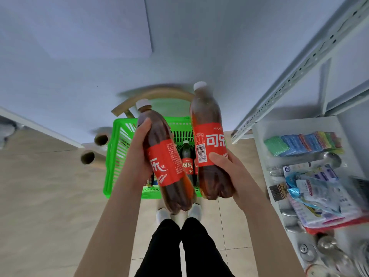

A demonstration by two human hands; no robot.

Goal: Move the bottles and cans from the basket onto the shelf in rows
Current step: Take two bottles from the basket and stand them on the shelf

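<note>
My left hand (pixel 139 150) grips a cola bottle (pixel 169 176) with a red label and white cap, held tilted above the green basket (pixel 117 148). My right hand (pixel 227 168) grips a second, like cola bottle (pixel 209 140), nearly upright, just right of the first. Both bottles hang over the basket, which stands on a wooden chair (pixel 155 94). Down inside the basket another small cola bottle (pixel 187 156) stands between the two held ones; more items lie partly hidden below. The white shelf (pixel 265 156) is at the right.
The shelf board holds coloured sponges (pixel 303 142), packets (pixel 323 192), a brush (pixel 277 191) and metal items (pixel 323 248). A slotted shelf post (pixel 299 70) rises at the right. Two cardboard tubes (pixel 93 148) lie left of the basket. My legs and white shoes (pixel 179 214) are below.
</note>
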